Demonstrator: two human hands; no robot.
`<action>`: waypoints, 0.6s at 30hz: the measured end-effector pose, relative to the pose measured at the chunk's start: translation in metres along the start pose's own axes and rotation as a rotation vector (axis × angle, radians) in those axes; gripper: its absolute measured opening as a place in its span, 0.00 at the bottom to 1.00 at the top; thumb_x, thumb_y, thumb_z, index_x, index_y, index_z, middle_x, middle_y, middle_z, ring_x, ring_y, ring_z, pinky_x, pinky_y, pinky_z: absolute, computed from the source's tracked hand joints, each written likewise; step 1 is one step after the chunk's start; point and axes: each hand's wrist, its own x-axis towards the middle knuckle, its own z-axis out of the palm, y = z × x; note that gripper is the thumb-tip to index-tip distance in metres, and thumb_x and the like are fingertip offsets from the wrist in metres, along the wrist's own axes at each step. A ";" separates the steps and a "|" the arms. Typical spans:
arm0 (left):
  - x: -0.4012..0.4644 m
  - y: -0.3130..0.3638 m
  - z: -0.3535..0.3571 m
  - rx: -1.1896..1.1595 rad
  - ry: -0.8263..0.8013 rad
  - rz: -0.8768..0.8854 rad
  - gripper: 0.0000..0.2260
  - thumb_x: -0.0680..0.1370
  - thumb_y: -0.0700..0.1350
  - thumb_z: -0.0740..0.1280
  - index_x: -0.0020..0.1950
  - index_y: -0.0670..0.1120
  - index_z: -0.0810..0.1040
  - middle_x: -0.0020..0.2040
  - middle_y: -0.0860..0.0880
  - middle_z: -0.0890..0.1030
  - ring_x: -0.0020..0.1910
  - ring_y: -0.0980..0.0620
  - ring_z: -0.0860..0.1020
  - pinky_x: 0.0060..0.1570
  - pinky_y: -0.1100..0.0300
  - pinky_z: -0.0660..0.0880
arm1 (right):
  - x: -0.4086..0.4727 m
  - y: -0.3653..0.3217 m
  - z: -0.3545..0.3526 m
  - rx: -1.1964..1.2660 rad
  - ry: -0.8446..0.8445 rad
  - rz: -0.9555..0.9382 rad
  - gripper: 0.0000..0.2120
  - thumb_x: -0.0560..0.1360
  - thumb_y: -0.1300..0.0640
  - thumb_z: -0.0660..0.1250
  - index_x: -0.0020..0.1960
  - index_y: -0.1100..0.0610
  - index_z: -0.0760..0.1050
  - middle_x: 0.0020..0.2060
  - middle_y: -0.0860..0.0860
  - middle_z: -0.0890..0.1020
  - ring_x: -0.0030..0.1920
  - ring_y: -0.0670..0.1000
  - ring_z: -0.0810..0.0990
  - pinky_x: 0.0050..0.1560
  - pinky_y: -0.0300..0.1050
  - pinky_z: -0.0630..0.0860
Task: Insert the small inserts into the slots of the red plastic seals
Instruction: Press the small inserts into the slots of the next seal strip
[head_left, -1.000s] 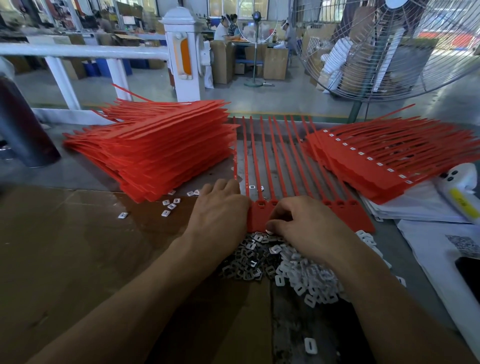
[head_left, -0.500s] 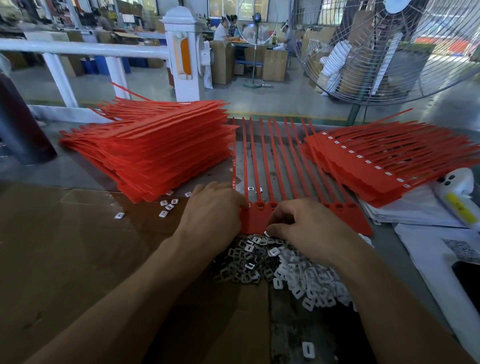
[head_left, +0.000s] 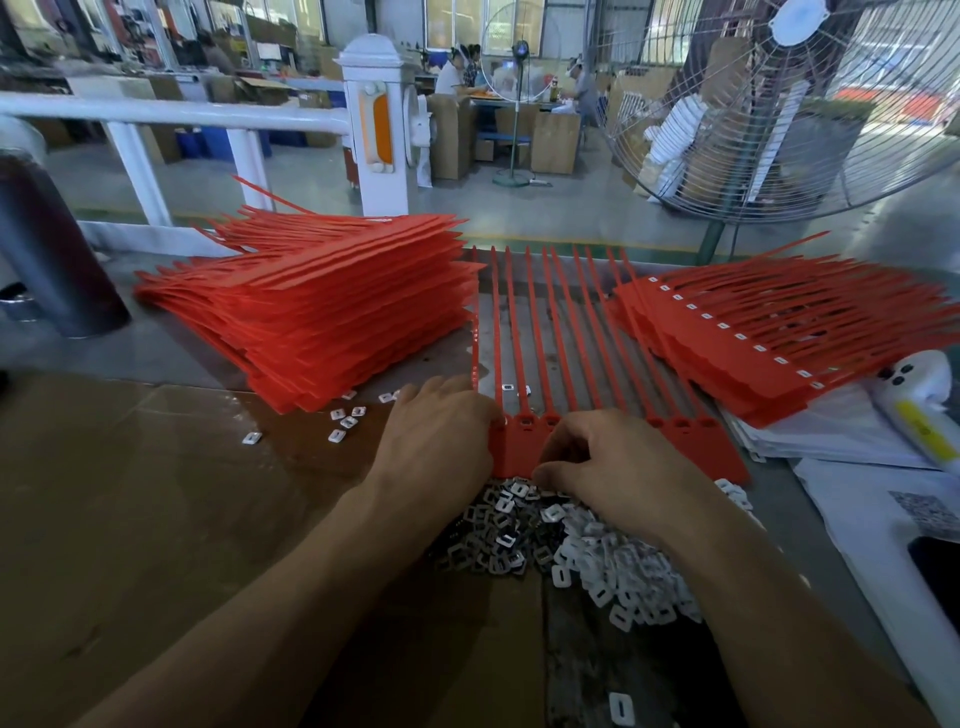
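Observation:
A joined strip of red plastic seals (head_left: 524, 447) lies flat in front of me, its long tails pointing away. My left hand (head_left: 441, 436) rests on the strip's left end, fingers laid over it. My right hand (head_left: 618, 467) hovers over the strip's near edge with fingers curled; whatever it pinches is hidden. A heap of small white and metal inserts (head_left: 571, 551) lies just below the strip, partly under my right wrist.
A tall stack of red seals (head_left: 322, 322) sits at the left, and a stack with inserts fitted (head_left: 779, 343) at the right. Loose inserts (head_left: 343, 421) dot the cardboard. A dark cylinder (head_left: 47, 249) stands far left; a white scanner (head_left: 919, 405) and papers lie right.
My right hand has slid slightly left along the strip's near edge toward the insert heap. The left hand has stayed on the strip's left end.

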 end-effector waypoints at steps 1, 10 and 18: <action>-0.001 -0.001 0.000 -0.013 0.006 -0.001 0.15 0.81 0.44 0.63 0.64 0.57 0.81 0.61 0.53 0.78 0.64 0.50 0.72 0.63 0.52 0.63 | 0.000 0.000 0.000 -0.001 0.001 0.002 0.05 0.75 0.46 0.76 0.44 0.44 0.80 0.39 0.40 0.84 0.41 0.39 0.81 0.41 0.38 0.74; 0.002 -0.002 0.000 0.005 -0.035 0.012 0.16 0.81 0.47 0.63 0.68 0.59 0.77 0.65 0.52 0.75 0.67 0.49 0.70 0.66 0.51 0.62 | 0.001 -0.001 0.004 -0.036 0.038 0.012 0.05 0.75 0.46 0.75 0.45 0.44 0.80 0.39 0.41 0.83 0.41 0.40 0.81 0.42 0.38 0.75; 0.002 0.008 -0.001 0.181 -0.051 0.086 0.14 0.82 0.48 0.59 0.65 0.54 0.77 0.62 0.50 0.74 0.64 0.48 0.70 0.65 0.51 0.62 | 0.001 -0.004 0.006 -0.052 0.057 0.027 0.05 0.75 0.48 0.75 0.43 0.45 0.79 0.39 0.41 0.83 0.41 0.40 0.82 0.48 0.44 0.81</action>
